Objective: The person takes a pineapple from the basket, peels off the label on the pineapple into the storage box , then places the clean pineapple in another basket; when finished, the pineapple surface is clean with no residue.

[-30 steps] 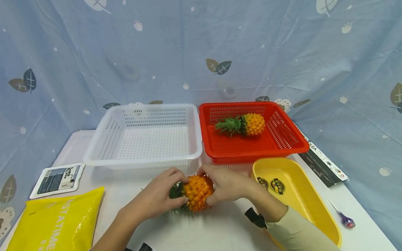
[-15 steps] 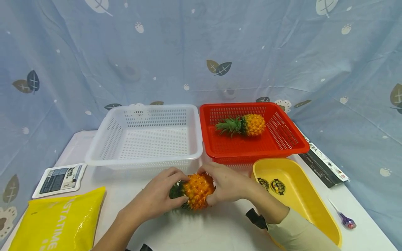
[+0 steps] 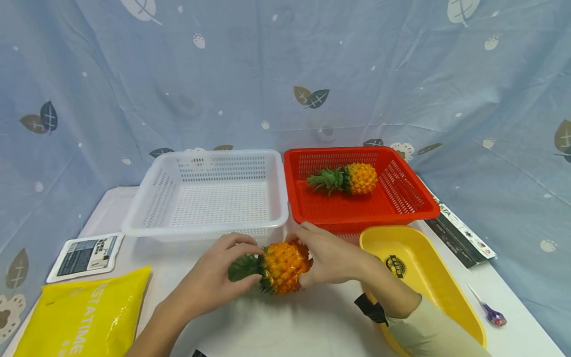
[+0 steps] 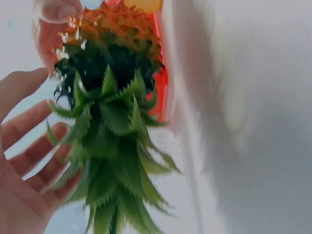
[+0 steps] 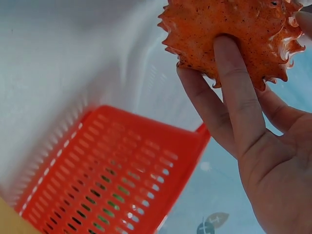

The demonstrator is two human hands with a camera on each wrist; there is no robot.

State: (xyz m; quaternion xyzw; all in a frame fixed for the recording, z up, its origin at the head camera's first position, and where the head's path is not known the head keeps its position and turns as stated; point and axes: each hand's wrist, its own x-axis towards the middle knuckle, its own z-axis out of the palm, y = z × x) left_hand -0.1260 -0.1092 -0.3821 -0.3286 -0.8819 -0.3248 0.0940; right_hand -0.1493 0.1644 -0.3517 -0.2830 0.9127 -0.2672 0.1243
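A small orange pineapple (image 3: 285, 267) with a green crown lies sideways between both hands, over the white table in front of the baskets. My right hand (image 3: 327, 255) grips its bottom end; in the right wrist view, fingers (image 5: 239, 92) press on the spiny orange base. The left hand (image 3: 223, 272) is around the crown side, thumb and forefinger on either side of the leaves. In the left wrist view its fingers (image 4: 36, 156) are spread loosely beside the crown (image 4: 117, 146), some tips behind leaves. Another pineapple (image 3: 361, 178) lies in the red basket (image 3: 357, 214).
A white basket (image 3: 205, 229) stands left of the red one. At right is a yellow tray (image 3: 428, 267), with a black-and-white box (image 3: 459, 238) and a lollipop (image 3: 492, 315) beyond. A yellow packet (image 3: 89, 312) and a white-framed packet (image 3: 85, 258) lie at left.
The held pineapple has shifted slightly right and up with the right hand. The left hand has drawn slightly left from the fruit's body, leaving more of the crown in view.
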